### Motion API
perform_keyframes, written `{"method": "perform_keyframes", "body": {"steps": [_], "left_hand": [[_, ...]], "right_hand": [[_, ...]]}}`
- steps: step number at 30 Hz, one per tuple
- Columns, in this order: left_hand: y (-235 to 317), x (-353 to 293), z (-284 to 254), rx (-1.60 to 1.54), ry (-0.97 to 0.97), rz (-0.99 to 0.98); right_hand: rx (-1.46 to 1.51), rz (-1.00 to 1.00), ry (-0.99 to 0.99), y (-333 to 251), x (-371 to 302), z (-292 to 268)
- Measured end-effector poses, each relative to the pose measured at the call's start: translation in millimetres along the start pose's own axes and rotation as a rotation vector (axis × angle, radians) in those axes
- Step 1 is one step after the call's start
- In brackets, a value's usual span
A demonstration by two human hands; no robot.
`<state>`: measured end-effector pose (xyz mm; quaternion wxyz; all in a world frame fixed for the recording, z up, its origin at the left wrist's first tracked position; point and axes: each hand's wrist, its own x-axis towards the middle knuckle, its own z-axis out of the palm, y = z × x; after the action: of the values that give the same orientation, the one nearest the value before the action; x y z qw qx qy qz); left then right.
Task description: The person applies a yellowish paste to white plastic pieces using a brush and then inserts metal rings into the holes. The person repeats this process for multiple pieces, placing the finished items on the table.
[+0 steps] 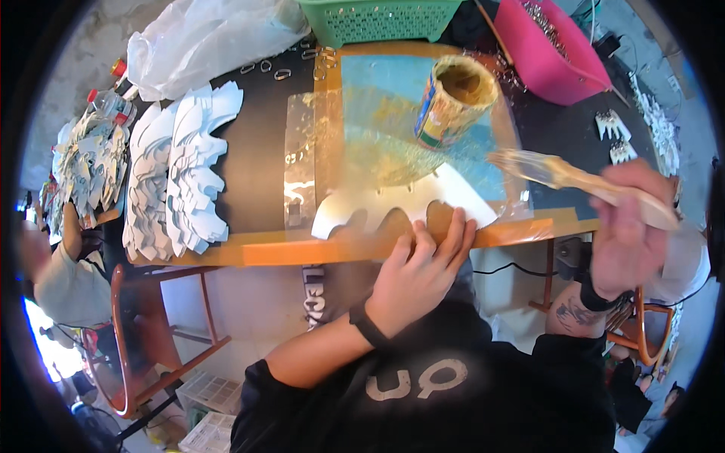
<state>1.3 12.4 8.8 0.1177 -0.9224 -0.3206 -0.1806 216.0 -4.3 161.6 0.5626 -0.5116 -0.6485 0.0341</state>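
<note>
- Far left: a heap of grey-white cut pieces (pixel 91 162) lies at your table's left end.
- Next to it, two overlapping rows of stacked white scalloped sheets (pixel 198 170) run from front to back on the dark tabletop (pixel 260 151).
- Behind the rows rests a translucent plastic bag (pixel 215 45); small metal rings (pixel 282 74) lie to its right.
- Centre rear: a green perforated basket (pixel 385 23).
- Centre front: the white scalloped piece (pixel 404 198) lies at the table's orange front edge, notches facing you.
- Your left hand (pixel 415 275) has its fingers extended onto the notched edge; you cannot tell whether the thumb pinches from below.
- Beyond the piece, an uncovered can (pixel 449 109) stands over the blue sheet (pixel 377 75), its rim smeared yellow-brown.
- Right rear: a pink bin (pixel 555 57) contains metal parts.
- Right: your right hand (pixel 630 241) grasps the handle of a flat brush (pixel 563 175), its bristles directed left, clear of the piece.
</note>
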Motion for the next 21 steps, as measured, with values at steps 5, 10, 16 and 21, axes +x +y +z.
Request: {"method": "perform_keyframes", "body": {"steps": [5, 10, 16, 21], "left_hand": [[1.7, -7.0, 2.7, 0.047, 0.020, -0.046], [-0.7, -5.7, 3.3, 0.031, 0.027, -0.038], [1.3, -5.1, 3.9, -0.020, 0.024, -0.054], [0.6, -7.0, 4.7, -0.036, 0.028, -0.056]], "right_hand": [[-0.015, 0.018, -0.250, 34.6, -20.6, 44.0], [0.030, 0.212, -0.350, 44.5, -29.7, 35.0], [-0.057, 0.145, -0.376, 48.3, -28.1, 45.0], [0.015, 0.261, -0.207, 43.9, -30.5, 44.4]]}}
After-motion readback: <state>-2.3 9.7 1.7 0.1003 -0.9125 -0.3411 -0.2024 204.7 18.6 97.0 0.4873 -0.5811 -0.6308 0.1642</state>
